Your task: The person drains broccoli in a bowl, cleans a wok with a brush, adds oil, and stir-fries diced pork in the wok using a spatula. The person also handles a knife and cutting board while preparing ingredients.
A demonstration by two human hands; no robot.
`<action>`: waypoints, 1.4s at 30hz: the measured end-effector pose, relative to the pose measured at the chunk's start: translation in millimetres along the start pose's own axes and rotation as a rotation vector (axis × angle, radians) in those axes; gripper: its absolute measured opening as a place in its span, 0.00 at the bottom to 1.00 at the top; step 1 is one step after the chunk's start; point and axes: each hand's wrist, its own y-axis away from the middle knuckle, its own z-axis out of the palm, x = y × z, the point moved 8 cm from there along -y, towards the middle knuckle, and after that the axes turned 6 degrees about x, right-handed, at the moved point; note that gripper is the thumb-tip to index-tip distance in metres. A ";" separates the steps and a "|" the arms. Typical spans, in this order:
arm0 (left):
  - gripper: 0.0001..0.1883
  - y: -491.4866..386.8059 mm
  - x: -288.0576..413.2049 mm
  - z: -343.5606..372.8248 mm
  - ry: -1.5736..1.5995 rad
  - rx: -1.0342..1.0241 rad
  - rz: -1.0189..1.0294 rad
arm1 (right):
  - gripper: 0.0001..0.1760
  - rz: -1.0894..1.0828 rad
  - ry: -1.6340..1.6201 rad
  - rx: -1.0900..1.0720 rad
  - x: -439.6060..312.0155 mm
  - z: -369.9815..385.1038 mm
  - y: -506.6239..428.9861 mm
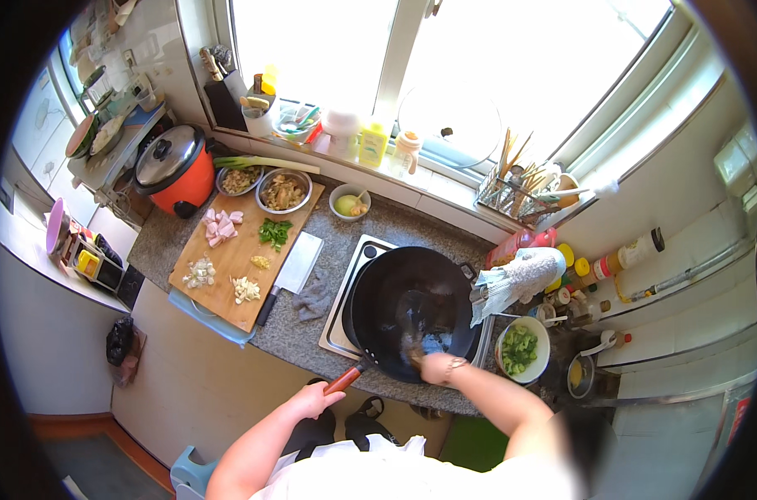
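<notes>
A black wok (441,281) sits on the stove. My left hand (314,399) is closed on its reddish wooden handle (344,380). Over the wok's near side, my right hand (438,367) grips a brownish tool or brush, blurred at its lower end, whose exact kind I cannot tell. The wok's dark inside looks wet and shiny. To the left, a wooden cutting board (228,275) bears pink meat pieces (221,226), chopped greens (276,233) and small piles of chopped pale ingredients (245,290). A cleaver (301,262) lies along the board's right edge.
Bowls of food (283,191) and a red rice cooker (177,169) stand at the back left. Beside the cleaver lies a grey cloth (314,299). Right of the wok are a bowl of green vegetables (520,350), a cloth-covered object (519,278) and seasoning bottles (603,265).
</notes>
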 end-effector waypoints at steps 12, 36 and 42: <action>0.30 0.8 -3.3 -3.4 -0.077 0.021 0.001 | 0.22 0.032 -0.869 0.242 -29.9 -66.2 -31.0; 0.17 -28.8 -35.6 32.3 0.529 -0.488 -0.168 | 0.32 0.120 -0.060 0.513 13.0 -33.9 37.0; 0.18 -40.0 -44.3 40.5 0.783 -0.691 -0.149 | 0.32 0.930 -0.440 1.007 101.1 -57.5 -67.1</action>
